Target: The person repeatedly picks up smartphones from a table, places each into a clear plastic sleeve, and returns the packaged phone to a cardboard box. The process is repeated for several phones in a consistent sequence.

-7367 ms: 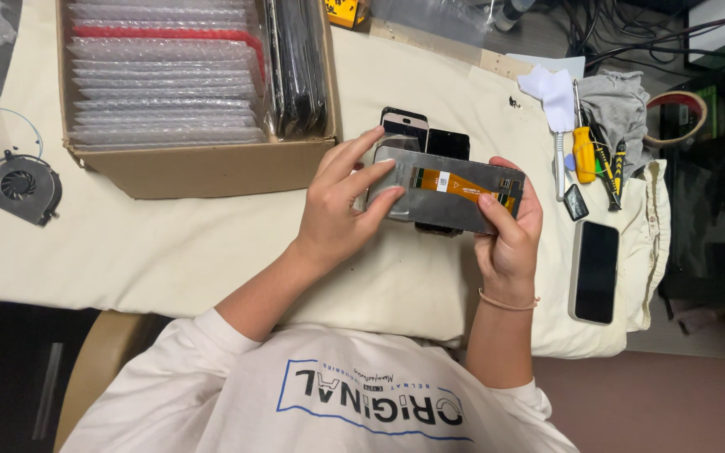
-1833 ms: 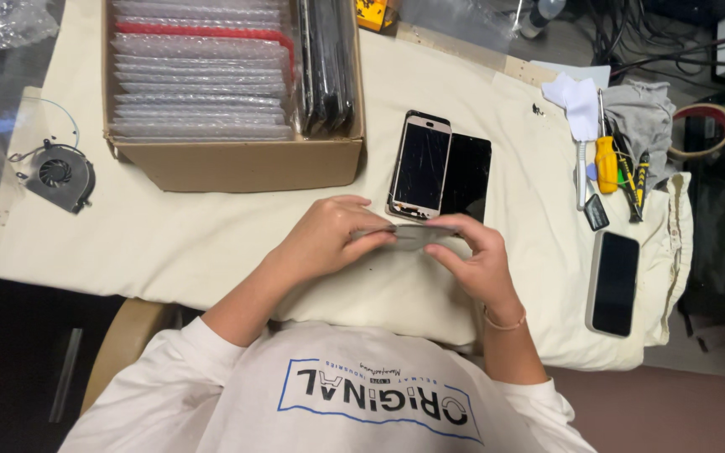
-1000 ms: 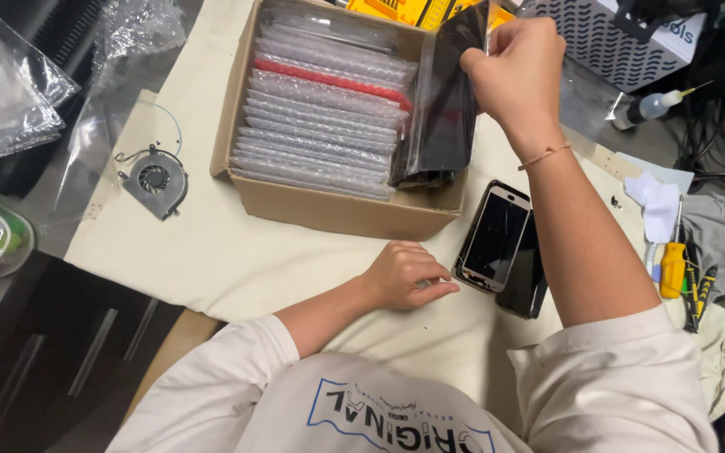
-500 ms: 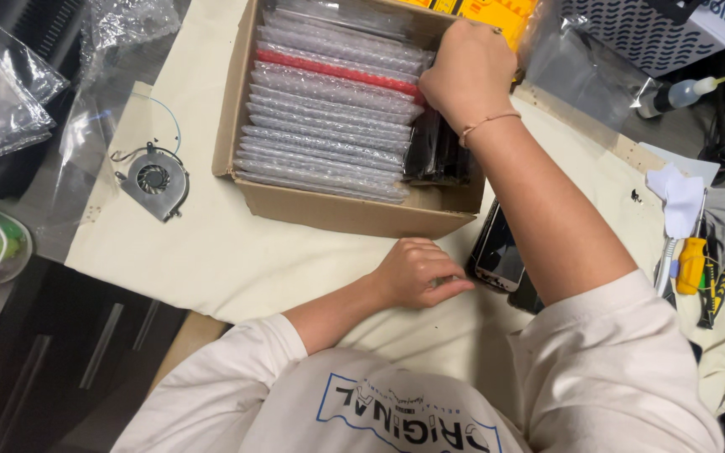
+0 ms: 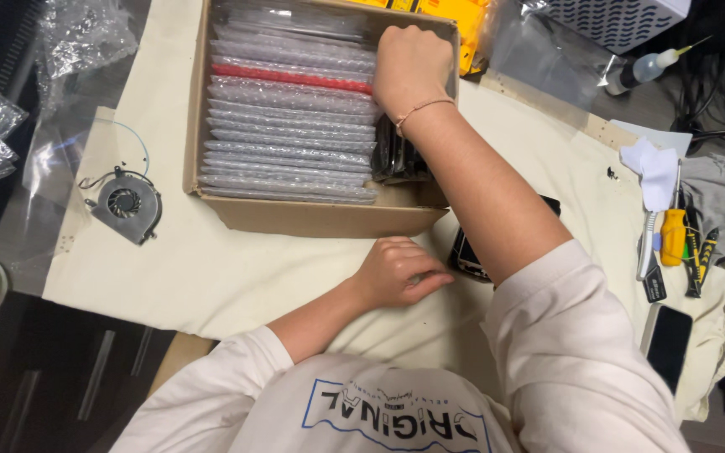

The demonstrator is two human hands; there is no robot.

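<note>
My right hand reaches into the far right corner of a cardboard box. Its fingers are curled down over the top of a dark screen panel among the dark panels standing along the box's right side. Bubble-wrapped packets, one with a red edge, fill the remainder of the box. My left hand rests on the cream cloth in front of the box, fingers loosely bent and holding nothing. A phone lies just right of it, mostly hidden under my right forearm.
A small laptop fan lies on the cloth left of the box. Hand tools with an orange handle, a white tissue and a black phone are at the right. A yellow box and a squeeze bottle sit behind.
Both hands held a screen part near my body. My right hand then lifted a dark panel up and lowered it into the box. My left hand dropped onto the cloth.
</note>
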